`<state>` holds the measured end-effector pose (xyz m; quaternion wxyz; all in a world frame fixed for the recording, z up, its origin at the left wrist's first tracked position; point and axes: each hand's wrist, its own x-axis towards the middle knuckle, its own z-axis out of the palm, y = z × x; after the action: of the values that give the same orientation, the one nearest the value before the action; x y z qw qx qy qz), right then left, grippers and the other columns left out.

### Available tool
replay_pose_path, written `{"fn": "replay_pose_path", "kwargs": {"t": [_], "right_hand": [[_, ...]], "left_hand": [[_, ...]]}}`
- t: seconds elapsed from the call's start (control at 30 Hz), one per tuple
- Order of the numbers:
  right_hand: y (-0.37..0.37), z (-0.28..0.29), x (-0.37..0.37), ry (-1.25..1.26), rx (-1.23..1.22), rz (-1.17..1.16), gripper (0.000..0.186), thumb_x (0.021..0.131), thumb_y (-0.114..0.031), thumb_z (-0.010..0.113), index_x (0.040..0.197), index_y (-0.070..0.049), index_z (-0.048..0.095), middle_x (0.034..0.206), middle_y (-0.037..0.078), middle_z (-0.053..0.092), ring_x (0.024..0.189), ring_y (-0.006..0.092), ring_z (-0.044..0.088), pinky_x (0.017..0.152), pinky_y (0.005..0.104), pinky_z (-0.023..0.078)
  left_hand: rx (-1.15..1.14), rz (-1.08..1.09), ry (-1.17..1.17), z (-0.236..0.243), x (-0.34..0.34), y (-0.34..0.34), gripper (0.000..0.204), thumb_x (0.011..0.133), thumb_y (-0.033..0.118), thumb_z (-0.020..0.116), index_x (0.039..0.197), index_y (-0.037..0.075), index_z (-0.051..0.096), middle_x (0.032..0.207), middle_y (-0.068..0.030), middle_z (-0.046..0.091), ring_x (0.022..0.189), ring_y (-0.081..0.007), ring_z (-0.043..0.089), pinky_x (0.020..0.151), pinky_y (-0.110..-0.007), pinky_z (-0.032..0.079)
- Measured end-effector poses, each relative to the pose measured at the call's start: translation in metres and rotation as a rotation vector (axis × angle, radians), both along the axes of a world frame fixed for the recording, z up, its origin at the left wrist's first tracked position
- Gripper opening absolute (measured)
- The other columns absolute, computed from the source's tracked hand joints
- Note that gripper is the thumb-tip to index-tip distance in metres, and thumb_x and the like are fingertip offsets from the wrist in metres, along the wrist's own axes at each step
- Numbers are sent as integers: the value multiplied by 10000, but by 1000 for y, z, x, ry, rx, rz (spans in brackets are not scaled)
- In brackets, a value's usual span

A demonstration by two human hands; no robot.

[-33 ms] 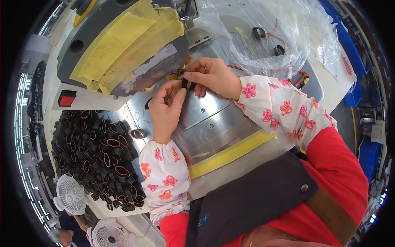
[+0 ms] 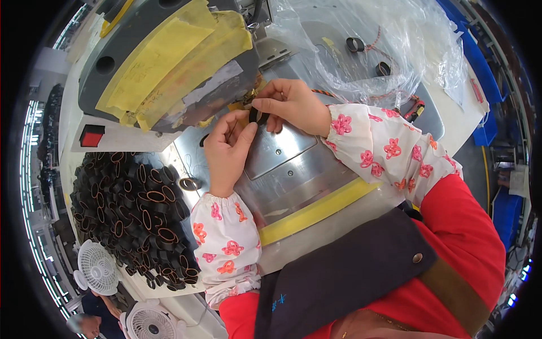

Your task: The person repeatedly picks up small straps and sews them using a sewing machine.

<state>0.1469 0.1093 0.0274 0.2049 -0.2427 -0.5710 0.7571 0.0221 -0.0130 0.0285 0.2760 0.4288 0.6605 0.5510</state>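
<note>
Both of my hands are in front of the grey machine head (image 2: 186, 85), above a shiny metal plate (image 2: 291, 148). Between them is a small black loop (image 2: 258, 117) of flat strip, its light inner side partly showing. My left hand (image 2: 228, 144) pinches the loop's near left side between thumb and fingers. With thumb and curled fingers, my right hand (image 2: 293, 107) grips it from the right. The fingers cover part of the loop. Another loop (image 2: 189, 184) lies on the metal by my left wrist.
A large heap of black loops (image 2: 135, 220) with brown edges fills the left side. Clear plastic sheeting (image 2: 361, 68) covers the back right, near two more loops and a twisted cord. Yellow tape (image 2: 316, 211) runs along the front edge. White fans (image 2: 97, 266) and another person (image 2: 93, 316) are lower left.
The black loop has turned slightly between my fingers, so its opening shows more. My hands and arms stay almost in the same place.
</note>
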Motion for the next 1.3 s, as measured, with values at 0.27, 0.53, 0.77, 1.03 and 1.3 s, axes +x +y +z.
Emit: {"fn": "replay_pose_path", "kwargs": {"t": [0.27, 0.53, 0.77, 1.03, 1.3], "right_hand": [[-8, -2, 0, 52, 68, -22, 256, 835, -89, 611, 1028, 40, 505, 756, 74, 599, 557, 115, 578, 492, 233, 471], [-10, -14, 2, 49, 749, -2, 432, 702, 37, 613, 1106, -28, 475, 821, 122, 622, 565, 148, 573, 527, 260, 441], [-7, -16, 0, 58, 909, 30, 423, 689, -13, 639, 1081, -34, 483, 776, 105, 633, 536, 183, 556, 514, 283, 444], [0, -17, 2, -3, 986, -55, 275, 676, -59, 677, 926, -35, 564, 686, 81, 586, 546, 188, 552, 527, 296, 448], [2, -20, 4, 72, 743, -52, 218, 694, -7, 675, 885, -13, 571, 801, 109, 600, 653, 211, 596, 576, 275, 485]], "left_hand": [[-96, -20, 97, -2, -3, -3, 135, 802, 87, 643, 893, -6, 608, 657, 38, 538, 572, -30, 419, 526, -190, 353], [-88, -17, -13, -1, 1, 0, 138, 817, 107, 631, 893, -6, 607, 658, -15, 586, 579, -46, 487, 529, -217, 397], [-106, -1, 469, 0, -5, -2, 217, 756, 124, 674, 957, 60, 624, 568, -67, 525, 476, -145, 482, 486, -261, 390], [-174, 66, 459, -2, -6, -2, 204, 745, 172, 687, 919, 72, 649, 536, -55, 516, 452, -171, 482, 463, -283, 373], [-206, 100, 546, 0, 0, -1, 250, 739, 223, 694, 938, 77, 655, 560, -59, 532, 474, -182, 487, 473, -291, 370]]}}
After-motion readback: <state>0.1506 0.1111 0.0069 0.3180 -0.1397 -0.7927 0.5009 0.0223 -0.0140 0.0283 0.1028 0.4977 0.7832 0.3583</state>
